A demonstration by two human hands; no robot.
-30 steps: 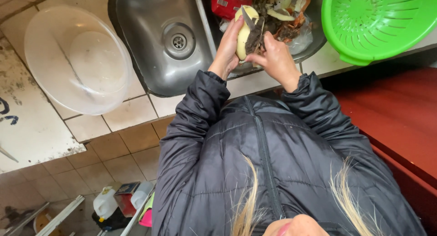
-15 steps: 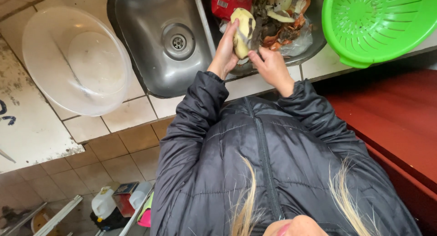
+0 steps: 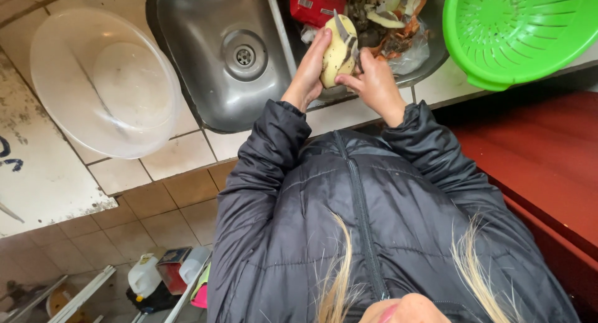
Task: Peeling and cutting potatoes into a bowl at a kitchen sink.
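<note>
My left hand grips a half-peeled yellow potato from its left side, above the divider between two sink basins. My right hand presses against the potato's right side and holds a small knife. The knife's grey blade pokes up past the top of the potato. Dark spots and strips of skin remain on the potato. Both sleeves belong to my black puffer jacket.
A steel sink basin with a drain lies on the left. The right basin holds peelings in a plastic bag and a red package. A green colander sits at the right, a clear plastic bowl on the tiled counter at the left.
The potato has been turned in my hands, and the knife has gone from lying across it to standing at its top edge. Both hands stay over the sink divider.
</note>
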